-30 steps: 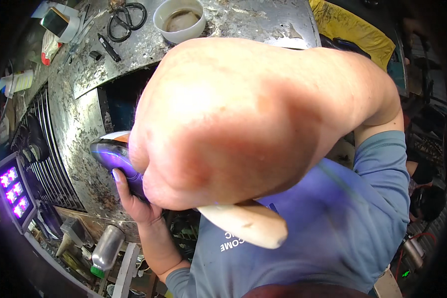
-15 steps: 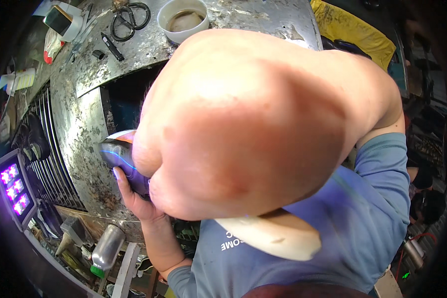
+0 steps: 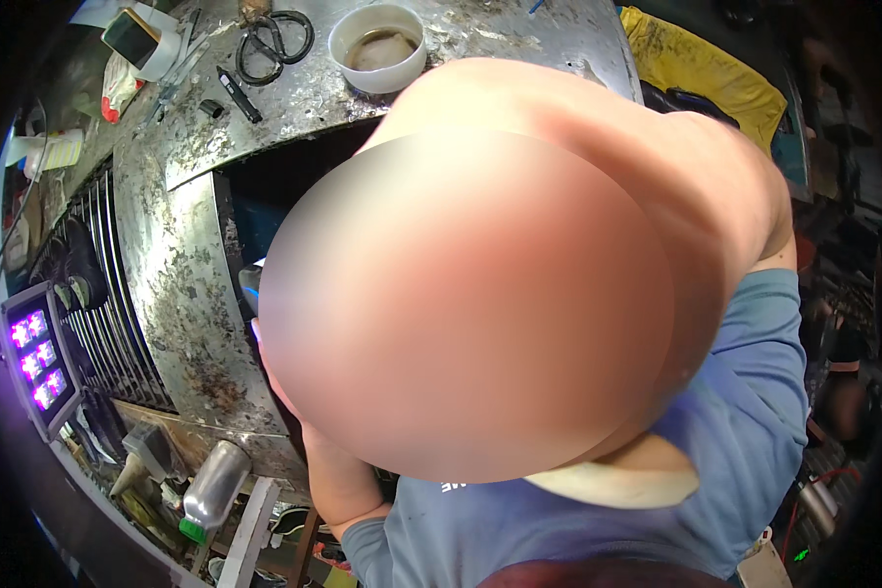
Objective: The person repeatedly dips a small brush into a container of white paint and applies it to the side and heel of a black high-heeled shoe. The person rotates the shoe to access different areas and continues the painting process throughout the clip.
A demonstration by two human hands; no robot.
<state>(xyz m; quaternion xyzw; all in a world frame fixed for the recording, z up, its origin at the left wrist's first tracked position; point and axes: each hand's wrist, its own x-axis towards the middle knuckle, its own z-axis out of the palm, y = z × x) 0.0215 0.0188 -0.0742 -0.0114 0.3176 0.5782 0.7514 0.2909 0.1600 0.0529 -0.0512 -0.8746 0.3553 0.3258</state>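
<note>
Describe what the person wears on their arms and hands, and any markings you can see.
The right arm, close to the camera and blurred, is bare up to a blue sleeve. The left forearm is bare too, ending in a blue cuff. Only an ungloved edge of the left grip shows; the right grip is out of view. No watch or bands are visible.

A blurred right arm (image 3: 519, 294) is filling most of the view, hiding the hands. Beyond it, a white bowl (image 3: 377, 46) is sitting on the stained metal bench (image 3: 181, 284), with black scissors (image 3: 269, 41) lying just left of the bowl.
</note>
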